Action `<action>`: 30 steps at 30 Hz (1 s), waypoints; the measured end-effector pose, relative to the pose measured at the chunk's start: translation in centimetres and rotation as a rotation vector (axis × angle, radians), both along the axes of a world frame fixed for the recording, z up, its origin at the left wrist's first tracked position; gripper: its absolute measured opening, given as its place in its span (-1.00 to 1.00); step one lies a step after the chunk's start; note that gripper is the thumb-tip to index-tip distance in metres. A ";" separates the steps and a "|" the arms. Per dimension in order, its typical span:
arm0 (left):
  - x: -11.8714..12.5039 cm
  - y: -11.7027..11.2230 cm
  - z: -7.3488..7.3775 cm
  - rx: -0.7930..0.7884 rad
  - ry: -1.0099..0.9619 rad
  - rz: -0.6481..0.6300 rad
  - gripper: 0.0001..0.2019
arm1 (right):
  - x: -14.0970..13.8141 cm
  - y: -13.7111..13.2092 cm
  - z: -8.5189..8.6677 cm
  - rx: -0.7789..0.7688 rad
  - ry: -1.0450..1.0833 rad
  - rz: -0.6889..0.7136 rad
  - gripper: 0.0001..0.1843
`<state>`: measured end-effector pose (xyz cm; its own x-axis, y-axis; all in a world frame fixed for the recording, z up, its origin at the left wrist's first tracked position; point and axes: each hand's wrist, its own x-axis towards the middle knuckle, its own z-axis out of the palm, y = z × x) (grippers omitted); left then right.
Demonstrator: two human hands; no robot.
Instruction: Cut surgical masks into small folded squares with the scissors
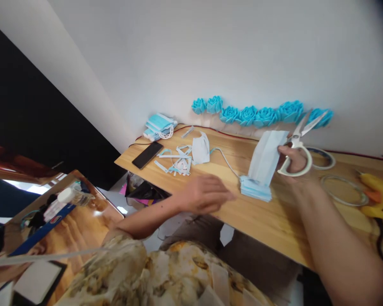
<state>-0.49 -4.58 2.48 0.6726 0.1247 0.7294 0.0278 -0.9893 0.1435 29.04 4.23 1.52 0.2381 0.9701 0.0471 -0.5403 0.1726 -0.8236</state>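
Wooden table [274, 221] against a white wall [166, 59], blue stack [255, 191] on it; blue flowers [266, 116] behind the stack, scraps [180, 165] and phone [147, 155] left of it, yellow glue gun [381, 191] right. Right hand [294, 161], just right of the stack, grips scissors [295, 139], blades spread, next to a pale sheet [265, 155] rising from the stack; can't tell if fingers pinch the sheet too. Left hand [207, 194], left of the stack, is blurred, can't tell if it holds anything.
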 end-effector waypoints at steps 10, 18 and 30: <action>-5.9 4.0 -1.2 -0.032 -0.473 0.869 -0.55 | 0.0 0.3 0.4 0.024 0.043 -0.079 -0.48; -1.6 -0.9 -6.2 -0.249 -0.203 0.305 -0.42 | 0.4 0.6 -0.1 -0.082 0.039 -0.063 -0.58; -0.8 -1.0 -7.5 -0.910 -0.312 0.313 -0.57 | 0.4 0.5 -0.1 -0.104 0.026 -0.075 -0.58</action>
